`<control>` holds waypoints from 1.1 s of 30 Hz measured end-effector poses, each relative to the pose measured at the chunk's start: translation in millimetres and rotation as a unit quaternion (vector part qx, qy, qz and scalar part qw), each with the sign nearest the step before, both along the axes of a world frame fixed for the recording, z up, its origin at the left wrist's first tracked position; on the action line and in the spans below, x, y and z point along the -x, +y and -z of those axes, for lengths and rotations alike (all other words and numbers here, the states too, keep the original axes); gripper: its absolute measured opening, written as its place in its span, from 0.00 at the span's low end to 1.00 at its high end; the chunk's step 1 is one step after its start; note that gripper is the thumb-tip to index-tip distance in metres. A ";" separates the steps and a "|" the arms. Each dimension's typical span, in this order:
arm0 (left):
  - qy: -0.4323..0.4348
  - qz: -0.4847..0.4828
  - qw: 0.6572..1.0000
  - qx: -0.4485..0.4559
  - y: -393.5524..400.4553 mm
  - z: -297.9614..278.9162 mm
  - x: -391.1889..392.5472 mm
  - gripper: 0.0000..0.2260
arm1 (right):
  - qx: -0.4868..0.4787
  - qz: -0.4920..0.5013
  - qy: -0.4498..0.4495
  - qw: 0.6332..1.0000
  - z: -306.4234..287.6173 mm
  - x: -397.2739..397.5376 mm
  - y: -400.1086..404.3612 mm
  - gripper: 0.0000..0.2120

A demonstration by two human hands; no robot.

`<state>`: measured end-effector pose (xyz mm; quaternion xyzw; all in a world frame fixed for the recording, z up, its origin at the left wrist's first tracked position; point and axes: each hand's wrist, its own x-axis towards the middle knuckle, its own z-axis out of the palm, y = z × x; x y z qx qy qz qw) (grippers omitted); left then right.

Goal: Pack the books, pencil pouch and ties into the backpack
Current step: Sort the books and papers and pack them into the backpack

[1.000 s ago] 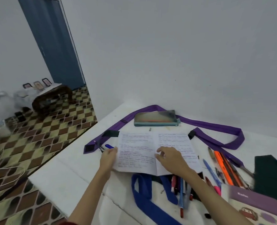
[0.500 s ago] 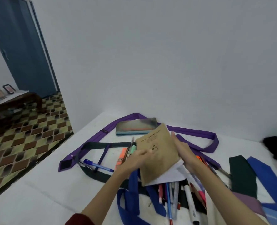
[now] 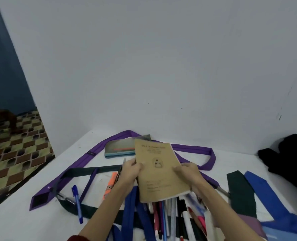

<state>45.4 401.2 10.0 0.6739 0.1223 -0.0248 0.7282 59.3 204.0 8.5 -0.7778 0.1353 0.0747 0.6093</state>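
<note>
we pinch the closed brown notebook (image 3: 159,171) by its edges, left hand (image 3: 131,169), right hand (image 3: 189,173). beyond it the pencil pouch (image 3: 119,147); ties and pens beneath, unpacked. dark backpack (image 3: 288,153), probably, far right.

Head cam looks fwd and down, close over white table (image 3: 31,221) by wall

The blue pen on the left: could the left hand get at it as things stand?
Probably not right away: the left hand grips the notebook. The blue pen lies uncovered nearby, so once freed, likely yes.
</note>
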 end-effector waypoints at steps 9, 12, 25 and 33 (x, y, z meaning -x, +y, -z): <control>-0.151 0.159 0.976 0.005 -74.7 -68.1 -34.5 0.12 | -0.132 0.022 -0.157 0.979 -66.8 -3.0 -74.5 0.07; -0.156 0.174 0.972 -0.024 -98.9 -65.9 -51.7 0.14 | -0.116 0.037 -0.180 0.976 -67.3 -9.7 -96.4 0.10; -0.105 0.215 0.967 -0.089 -122.4 3.5 -85.8 0.12 | -0.120 0.052 -0.142 0.981 -28.6 -29.3 -120.6 0.11; -0.238 0.199 0.924 -0.222 -135.0 -79.6 -75.4 0.05 | -0.063 0.082 -0.286 0.952 -114.9 5.1 -159.6 0.14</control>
